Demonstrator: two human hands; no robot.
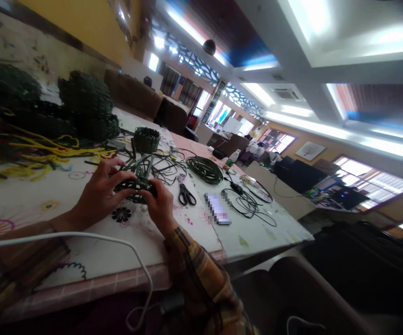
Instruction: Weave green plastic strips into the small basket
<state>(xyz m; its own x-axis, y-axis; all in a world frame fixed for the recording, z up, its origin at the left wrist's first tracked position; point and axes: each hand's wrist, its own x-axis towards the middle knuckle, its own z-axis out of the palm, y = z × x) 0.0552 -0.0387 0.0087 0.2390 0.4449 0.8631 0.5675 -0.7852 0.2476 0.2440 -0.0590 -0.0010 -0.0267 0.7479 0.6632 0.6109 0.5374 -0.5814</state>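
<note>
Between my hands sits a small, partly woven basket [136, 186] of dark green flat strips, low over the patterned tablecloth. Loose strip ends stick up from its far side. My left hand [105, 188] grips its left rim, thumb toward me and fingers bent over the top. My right hand [160, 200] pinches the right side of the rim between thumb and fingers. Just beyond stands a small round dark woven basket [147, 139]. To the right of my right hand lie black-handled scissors [186, 194].
A coil of dark green strip [205, 170], a phone [218, 208], black cable [248, 202] and a bottle [233, 158] lie or stand to the right. Yellow strips [55, 153] and dark woven baskets [84, 102] are heaped at left. A white cord [117, 239] crosses in front of me.
</note>
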